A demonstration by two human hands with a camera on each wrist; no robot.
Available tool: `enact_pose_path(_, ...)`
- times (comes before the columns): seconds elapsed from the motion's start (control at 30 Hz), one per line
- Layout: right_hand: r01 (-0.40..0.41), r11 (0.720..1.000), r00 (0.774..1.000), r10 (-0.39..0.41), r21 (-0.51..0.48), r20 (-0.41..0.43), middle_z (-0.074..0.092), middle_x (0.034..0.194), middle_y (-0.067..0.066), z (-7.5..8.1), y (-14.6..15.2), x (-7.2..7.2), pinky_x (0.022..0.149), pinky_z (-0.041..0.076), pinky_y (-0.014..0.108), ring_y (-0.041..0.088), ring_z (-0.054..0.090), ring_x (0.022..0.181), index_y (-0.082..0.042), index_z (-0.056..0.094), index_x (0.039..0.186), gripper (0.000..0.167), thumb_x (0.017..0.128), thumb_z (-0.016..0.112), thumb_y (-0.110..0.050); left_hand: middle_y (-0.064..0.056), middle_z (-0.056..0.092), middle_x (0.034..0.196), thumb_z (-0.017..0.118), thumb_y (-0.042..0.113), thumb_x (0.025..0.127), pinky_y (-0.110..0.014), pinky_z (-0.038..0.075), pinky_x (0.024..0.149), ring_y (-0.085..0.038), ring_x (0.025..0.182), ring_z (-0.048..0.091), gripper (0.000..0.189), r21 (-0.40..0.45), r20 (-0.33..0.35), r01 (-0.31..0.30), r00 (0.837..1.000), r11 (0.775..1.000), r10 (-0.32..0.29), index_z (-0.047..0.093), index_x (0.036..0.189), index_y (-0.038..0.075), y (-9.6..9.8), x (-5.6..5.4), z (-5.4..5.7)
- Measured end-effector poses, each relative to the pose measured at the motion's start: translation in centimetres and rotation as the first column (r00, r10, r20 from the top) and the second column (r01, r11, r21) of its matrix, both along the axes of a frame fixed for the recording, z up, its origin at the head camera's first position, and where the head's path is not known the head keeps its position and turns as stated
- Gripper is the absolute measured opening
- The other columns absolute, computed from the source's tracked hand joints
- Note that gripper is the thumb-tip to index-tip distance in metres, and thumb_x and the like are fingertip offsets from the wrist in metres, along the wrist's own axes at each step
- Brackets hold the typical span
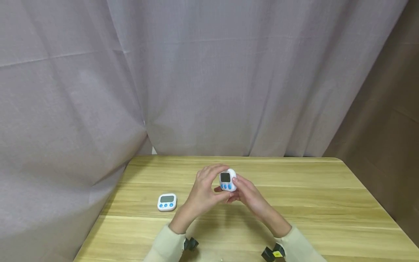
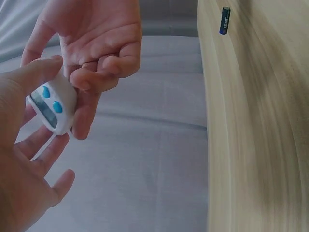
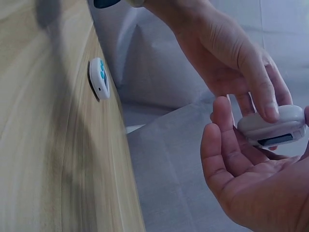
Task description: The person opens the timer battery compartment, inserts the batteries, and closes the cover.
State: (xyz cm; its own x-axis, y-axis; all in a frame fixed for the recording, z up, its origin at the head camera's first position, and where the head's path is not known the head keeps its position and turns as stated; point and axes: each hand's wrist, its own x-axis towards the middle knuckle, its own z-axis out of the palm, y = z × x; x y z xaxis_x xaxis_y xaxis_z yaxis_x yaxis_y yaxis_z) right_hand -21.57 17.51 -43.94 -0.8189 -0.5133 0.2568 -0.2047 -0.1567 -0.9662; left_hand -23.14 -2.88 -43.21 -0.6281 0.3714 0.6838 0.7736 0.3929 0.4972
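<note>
A white digital timer [image 1: 232,174] with a grey screen and blue buttons is held above the table between both hands. My left hand [image 1: 204,187] pinches it from the left, with its thumb [image 2: 41,72] along the button edge and fingers at the opposite side. From the right, my right hand [image 1: 250,196] grips it, thumb on the front and other fingers partly hidden behind. In the right wrist view the timer [image 3: 270,123] shows a dark strip along its lower side. A second, similar timer [image 1: 167,202] lies face up on the table, left of my left hand.
The wood-grain table [image 1: 311,203] spreads beneath the hands. A small dark cylindrical battery [image 2: 225,20] lies on it in the left wrist view; I cannot make it out in the head view. A grey curtain [image 1: 209,80] hangs behind the table's back edge.
</note>
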Motion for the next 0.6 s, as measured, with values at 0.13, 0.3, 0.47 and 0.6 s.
enact_pose_path(0.13,0.0,1.0,1.0,-0.001,-0.009,-0.027,0.065,0.131,0.037,0.01,-0.04,-0.03,0.083,0.064,0.034,0.016,0.076,0.101,0.015,0.037,0.152,0.056,0.118,0.03,-0.029,-0.004,0.067,0.141,0.099,0.017,0.071,-0.056,0.041,0.117,-0.024,0.133,0.059,0.078,-0.013,-0.015,-0.015,1.0,1.0,0.015,0.063,0.141,0.011,0.06,-0.04,0.05)
enact_pose_path(0.3,0.088,0.996,0.995,-0.088,0.011,-0.043,0.078,0.117,0.015,-0.1,-0.02,-0.11,0.08,0.064,0.035,0.014,0.076,0.092,0.016,0.045,0.146,0.052,0.117,0.035,-0.025,-0.005,0.067,0.14,0.098,0.018,0.073,-0.053,0.043,0.113,-0.023,0.131,0.06,0.076,-0.037,-0.021,-0.045,0.999,0.998,0.044,0.065,0.14,0.013,-0.07,-0.08,0.18)
enact_pose_path(0.47,0.194,0.979,0.981,-0.192,0.071,-0.031,0.076,0.106,0.003,-0.12,-0.09,-0.26,0.079,0.064,0.033,0.012,0.073,0.088,0.016,0.05,0.144,0.047,0.115,0.044,-0.021,-0.005,0.067,0.141,0.098,0.023,0.074,-0.053,0.043,0.113,-0.023,0.131,0.06,0.073,-0.084,-0.029,-0.075,0.997,0.994,0.073,0.067,0.14,0.015,-0.43,-0.17,0.24)
enact_pose_path(0.6,0.25,0.962,0.968,-0.248,0.113,-0.039,0.074,0.103,0.01,-0.17,-0.1,-0.34,0.077,0.064,0.032,0.013,0.072,0.086,0.013,0.056,0.139,0.041,0.112,0.052,-0.017,-0.006,0.067,0.138,0.1,0.026,0.073,-0.05,0.045,0.109,-0.023,0.128,0.06,0.074,-0.127,-0.068,-0.097,0.994,0.987,0.089,0.068,0.138,0.015,-0.72,-0.27,0.0)
